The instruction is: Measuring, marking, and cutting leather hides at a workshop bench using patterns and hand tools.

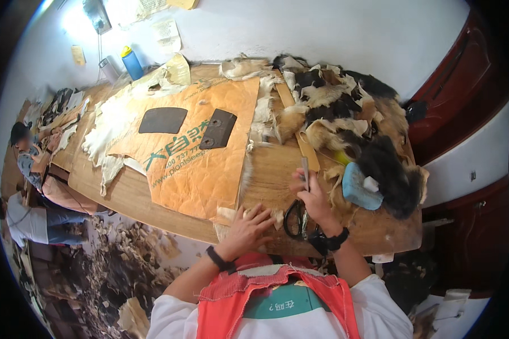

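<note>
My left hand (pixel 249 229) lies with spread fingers at the table's near edge, touching a pale scrap of hide by the lower corner of a large orange printed paper sheet (pixel 175 169). My right hand (pixel 314 200) grips a slim metal tool (pixel 305 169), upright in the picture, beside a long pale wooden strip (pixel 291 101). Below it lie black-handled scissors (pixel 294 220), partly hidden by that hand. A blue sponge-like block (pixel 361 189) is to its right. On the paper sit a flat dark panel (pixel 163 120) and a dark block with holes (pixel 219 129).
Fur scraps (pixel 336 90) pile at the table's right, pale hides (pixel 102 135) at its left. A blue bottle (pixel 132 63) stands by the wall. Two people (pixel 34 220) work at the far left. Scraps cover the floor (pixel 113 271); red doors (pixel 458 68) are at the right.
</note>
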Available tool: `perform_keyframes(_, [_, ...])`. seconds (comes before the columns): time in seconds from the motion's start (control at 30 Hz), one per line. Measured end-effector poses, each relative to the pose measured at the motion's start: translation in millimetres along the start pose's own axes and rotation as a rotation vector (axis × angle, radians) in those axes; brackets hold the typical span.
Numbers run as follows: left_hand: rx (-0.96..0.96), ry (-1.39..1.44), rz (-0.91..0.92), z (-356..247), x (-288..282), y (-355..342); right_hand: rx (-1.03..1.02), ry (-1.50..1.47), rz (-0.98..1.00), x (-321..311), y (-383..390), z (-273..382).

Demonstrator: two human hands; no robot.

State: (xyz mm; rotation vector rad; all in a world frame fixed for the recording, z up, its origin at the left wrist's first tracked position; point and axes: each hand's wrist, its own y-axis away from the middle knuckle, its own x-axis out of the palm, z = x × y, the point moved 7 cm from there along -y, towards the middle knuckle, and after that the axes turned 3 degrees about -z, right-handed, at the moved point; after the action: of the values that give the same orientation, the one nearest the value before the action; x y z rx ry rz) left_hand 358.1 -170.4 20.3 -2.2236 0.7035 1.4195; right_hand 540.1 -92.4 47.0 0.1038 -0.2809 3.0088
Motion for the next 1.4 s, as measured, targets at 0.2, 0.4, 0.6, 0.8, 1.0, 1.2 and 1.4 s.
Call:
perform_keyframes(0.2, [-0.059, 0.157, -0.359, 17, 2, 162, 0.202, 0.89, 0.254, -45, 34, -18])
perform_keyframes(0.4, [-0.464, 0.131, -0.382, 27, -40, 156, 0.173, 1.126, 0.233, -35, 49, -13])
perform_keyframes(0.6, [-0.025, -0.067, -0.393, -9, -39, -1, 0.174, 1.139, 0.26, -18, 48, -24])
perform_keyframes(0.8, [0.134, 0.14, -0.017, -11, 0, -4, 0.161, 1.208, 0.265, -37, 55, -23])
perform_keyframes(1.0, [-0.345, 0.35, -0.464, 55, -50, 63, 0.094, 1.23, 0.286, -23, 36, 17])
perform_keyframes(1.2, [-0.451, 0.076, -0.596, 135, -106, 77, -0.071, 1.064, 0.433, 47, 2, 26])
perform_keyframes(1.4, [-0.466, -0.069, -0.538, 219, -163, 75, -0.182, 0.839, 0.688, 149, -41, 29])
